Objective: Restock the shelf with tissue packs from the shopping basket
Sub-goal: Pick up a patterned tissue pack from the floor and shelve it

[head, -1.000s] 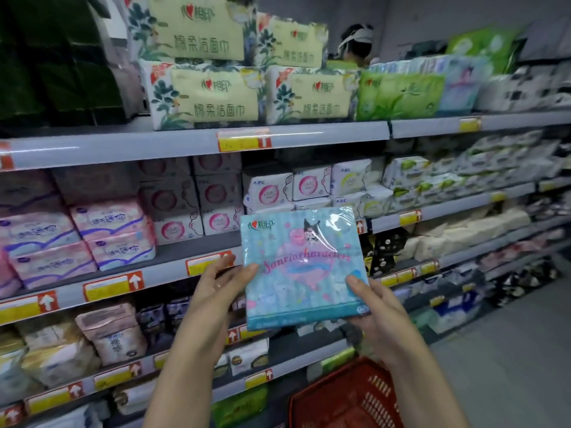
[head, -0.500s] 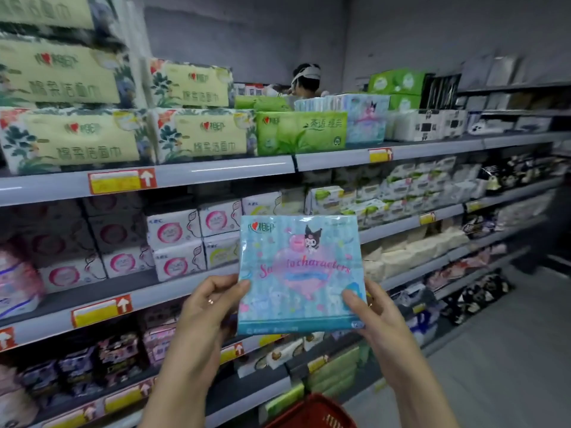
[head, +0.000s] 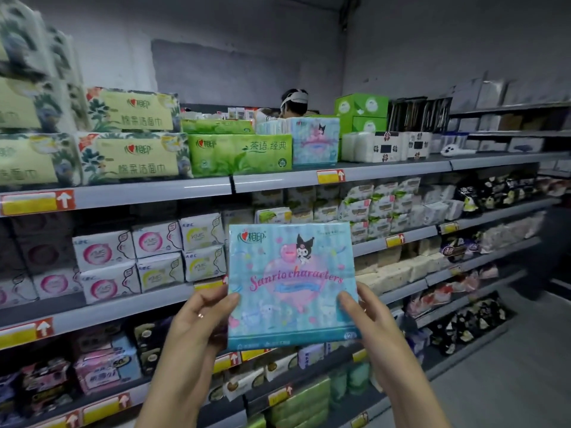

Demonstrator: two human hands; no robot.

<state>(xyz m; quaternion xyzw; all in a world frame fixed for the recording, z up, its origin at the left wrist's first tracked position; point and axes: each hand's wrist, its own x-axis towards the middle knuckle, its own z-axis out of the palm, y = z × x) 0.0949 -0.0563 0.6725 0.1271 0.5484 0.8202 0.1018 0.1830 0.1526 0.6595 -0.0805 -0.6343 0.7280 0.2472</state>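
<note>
Blue tissue pack (head: pixel 292 285) pinched upright between left hand (head: pixel 197 319) and right hand (head: pixel 367 316); view tilted up since a second ago, basket gone from sight; matching packs (head: pixel 315 140) on top shelf (head: pixel 386 169) above hands, likely destination

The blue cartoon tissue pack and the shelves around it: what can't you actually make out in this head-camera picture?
- Shopping basket: not in the head view at all.
- Blue tissue pack: its back and side edges are hidden behind the left hand and right hand.
- Price tags: print too small and blurred.
- Matching packs on the top shelf: how many stand behind the front one is hidden.
- Far-left packs: motion-blurred and cut off by the frame edge.
</note>
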